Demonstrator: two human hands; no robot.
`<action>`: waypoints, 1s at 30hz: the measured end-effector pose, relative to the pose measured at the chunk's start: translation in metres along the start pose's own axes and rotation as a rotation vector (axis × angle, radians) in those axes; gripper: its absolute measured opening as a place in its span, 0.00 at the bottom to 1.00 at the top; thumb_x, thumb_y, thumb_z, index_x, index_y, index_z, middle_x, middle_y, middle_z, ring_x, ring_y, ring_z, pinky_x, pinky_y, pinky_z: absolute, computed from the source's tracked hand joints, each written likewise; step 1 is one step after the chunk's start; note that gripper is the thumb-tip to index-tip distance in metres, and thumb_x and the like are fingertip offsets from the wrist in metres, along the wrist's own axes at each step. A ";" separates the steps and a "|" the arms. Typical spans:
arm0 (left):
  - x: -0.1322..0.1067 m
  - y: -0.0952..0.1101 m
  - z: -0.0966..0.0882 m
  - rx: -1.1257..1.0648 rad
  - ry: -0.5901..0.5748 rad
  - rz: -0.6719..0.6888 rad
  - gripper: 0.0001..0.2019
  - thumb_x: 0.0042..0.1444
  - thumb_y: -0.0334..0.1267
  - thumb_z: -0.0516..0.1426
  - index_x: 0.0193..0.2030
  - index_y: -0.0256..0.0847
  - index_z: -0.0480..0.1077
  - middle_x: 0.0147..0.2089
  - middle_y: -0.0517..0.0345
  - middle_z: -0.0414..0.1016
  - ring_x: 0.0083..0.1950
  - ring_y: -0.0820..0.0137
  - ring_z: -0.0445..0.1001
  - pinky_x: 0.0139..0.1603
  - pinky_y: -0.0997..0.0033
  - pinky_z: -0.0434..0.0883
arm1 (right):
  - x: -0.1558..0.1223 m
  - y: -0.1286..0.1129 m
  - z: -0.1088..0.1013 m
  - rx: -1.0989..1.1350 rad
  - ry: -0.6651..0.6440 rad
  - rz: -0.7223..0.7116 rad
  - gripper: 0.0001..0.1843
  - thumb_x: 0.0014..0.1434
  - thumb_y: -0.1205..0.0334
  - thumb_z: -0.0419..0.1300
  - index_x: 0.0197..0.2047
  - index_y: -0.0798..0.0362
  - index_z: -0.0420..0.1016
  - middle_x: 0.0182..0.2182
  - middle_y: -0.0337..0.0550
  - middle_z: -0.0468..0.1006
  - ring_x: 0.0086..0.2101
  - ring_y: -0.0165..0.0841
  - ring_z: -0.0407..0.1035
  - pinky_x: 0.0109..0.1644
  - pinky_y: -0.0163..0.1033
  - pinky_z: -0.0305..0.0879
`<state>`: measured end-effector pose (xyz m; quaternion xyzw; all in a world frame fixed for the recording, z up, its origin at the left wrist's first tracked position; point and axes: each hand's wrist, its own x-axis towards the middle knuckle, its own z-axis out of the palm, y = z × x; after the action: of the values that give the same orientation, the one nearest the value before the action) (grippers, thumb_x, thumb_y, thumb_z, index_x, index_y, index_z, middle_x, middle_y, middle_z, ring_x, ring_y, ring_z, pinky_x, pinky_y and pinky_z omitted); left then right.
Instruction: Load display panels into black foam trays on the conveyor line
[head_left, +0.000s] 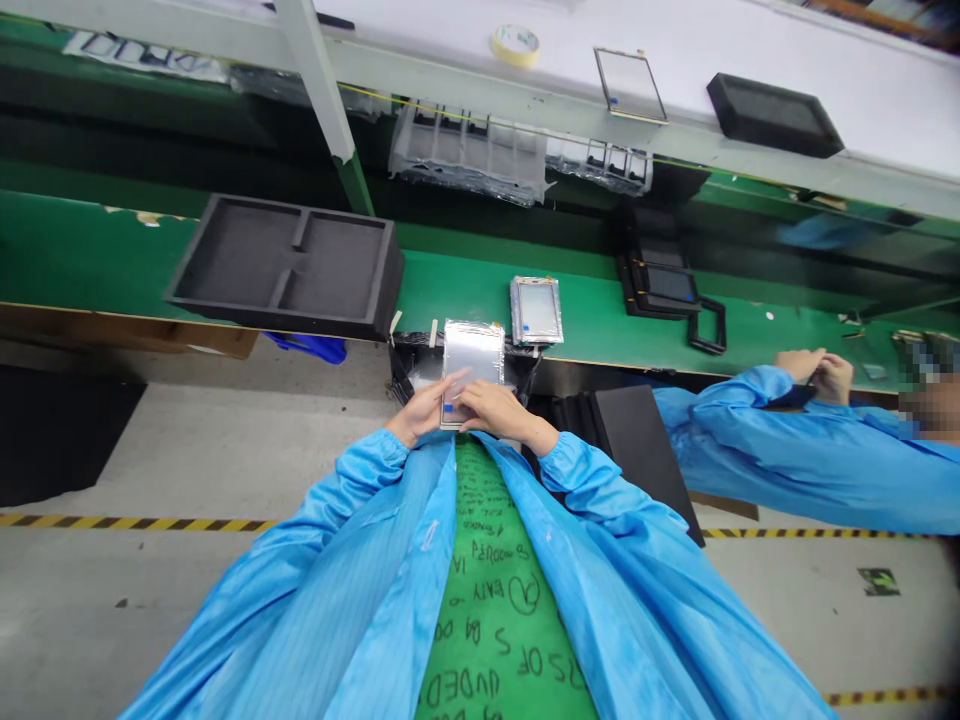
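Gripping the panel [475, 352] by its side, near the green surface [454, 285], the left hand [424, 409] probably steadies it; the right hand [496, 408] bends fingers over its face, whether pinching I cannot tell.

Beyond the hands [491, 408], a gap parts two obstacles: black tray [339, 255], panel stack [536, 308].

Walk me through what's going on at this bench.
A person's left hand holds a flat, silvery rectangular panel by its left side, in front of the body; the right hand lies over its lower right part. A similar silvery rectangular piece sits on the green bench beyond, right of a black, divided rectangular tray. Farther right, a blue-sleeved co-worker holds both hands close together.
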<state>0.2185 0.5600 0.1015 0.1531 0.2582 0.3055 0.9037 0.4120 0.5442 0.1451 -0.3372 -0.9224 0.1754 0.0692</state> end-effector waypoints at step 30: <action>-0.054 -0.006 -0.006 0.282 -0.067 0.046 0.26 0.58 0.38 0.67 0.63 0.45 0.70 0.65 0.39 0.74 0.58 0.45 0.79 0.54 0.46 0.77 | -0.039 0.052 -0.069 0.798 0.751 0.628 0.26 0.59 0.39 0.64 0.47 0.53 0.76 0.41 0.46 0.80 0.44 0.36 0.75 0.52 0.45 0.73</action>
<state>0.1812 0.5225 0.1137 0.2946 0.2646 0.2815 0.8741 0.4899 0.5756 0.1896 -0.5789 -0.5557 0.3875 0.4539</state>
